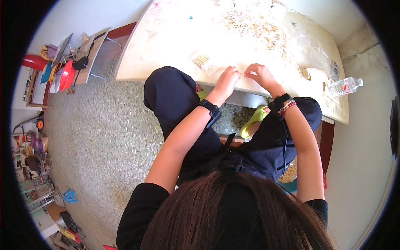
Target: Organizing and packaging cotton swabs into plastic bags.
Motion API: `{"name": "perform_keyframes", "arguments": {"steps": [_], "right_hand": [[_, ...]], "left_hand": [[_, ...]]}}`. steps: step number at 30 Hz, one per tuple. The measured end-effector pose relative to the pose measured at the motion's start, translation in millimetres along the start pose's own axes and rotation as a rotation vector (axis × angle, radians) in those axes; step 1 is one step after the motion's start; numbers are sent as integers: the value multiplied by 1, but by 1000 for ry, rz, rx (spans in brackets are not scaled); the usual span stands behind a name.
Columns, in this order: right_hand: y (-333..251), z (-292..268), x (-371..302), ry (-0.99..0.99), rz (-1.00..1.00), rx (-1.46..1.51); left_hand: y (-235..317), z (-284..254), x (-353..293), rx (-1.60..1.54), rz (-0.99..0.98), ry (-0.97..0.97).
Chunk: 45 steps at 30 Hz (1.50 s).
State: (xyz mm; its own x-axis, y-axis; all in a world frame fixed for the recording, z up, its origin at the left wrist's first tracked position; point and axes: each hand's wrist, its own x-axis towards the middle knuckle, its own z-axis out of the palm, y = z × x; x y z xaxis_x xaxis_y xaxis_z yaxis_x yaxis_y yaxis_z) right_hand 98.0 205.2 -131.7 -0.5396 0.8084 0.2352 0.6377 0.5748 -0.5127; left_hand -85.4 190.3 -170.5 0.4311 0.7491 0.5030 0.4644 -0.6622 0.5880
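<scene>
My left hand (228,80) and my right hand (262,77) meet at the table's near edge, fingertips almost touching. Both are closed in a pinch. A tiny tan bit shows between them, too small to name and mostly covered by the fingers. Just left of my left hand lies a small clear plastic bag (202,62) with a bundle of thin tan sticks in it. Farther back, a wide loose pile of similar thin sticks (260,31) is spread over the pale table (162,46).
Crumpled clear plastic (310,48) lies at the table's right, with a roll of tape (307,74) nearer. A clear water bottle (346,86) lies at the right edge. My knees reach the near edge. A folding table (92,54) with basins stands far left.
</scene>
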Motion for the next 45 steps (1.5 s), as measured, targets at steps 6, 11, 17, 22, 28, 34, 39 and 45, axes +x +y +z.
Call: {"name": "perform_keyframes", "arguments": {"steps": [6,11,17,22,28,34,39,45], "right_hand": [[1,-2,-2,-58,-126,-96],[-3,10,6,-97,-151,-339],[2,6,3,-137,-201,-396],[-7,5,4,-133,-197,-324],[-15,5,14,-185,-117,-597],[-23,5,10,-271,181,-257],[-20,30,15,-130,537,-275],[-26,24,3,151,616,128]], "left_hand": [[1,8,1,-28,-59,76],[-6,10,0,2,-94,56],[-2,8,1,-43,-97,61],[-3,3,-1,-1,-87,43],[-1,2,3,-68,-42,85],[-6,-5,0,-143,-7,81],[-3,-8,0,-175,19,83],[15,-9,7,-407,-17,172]]}}
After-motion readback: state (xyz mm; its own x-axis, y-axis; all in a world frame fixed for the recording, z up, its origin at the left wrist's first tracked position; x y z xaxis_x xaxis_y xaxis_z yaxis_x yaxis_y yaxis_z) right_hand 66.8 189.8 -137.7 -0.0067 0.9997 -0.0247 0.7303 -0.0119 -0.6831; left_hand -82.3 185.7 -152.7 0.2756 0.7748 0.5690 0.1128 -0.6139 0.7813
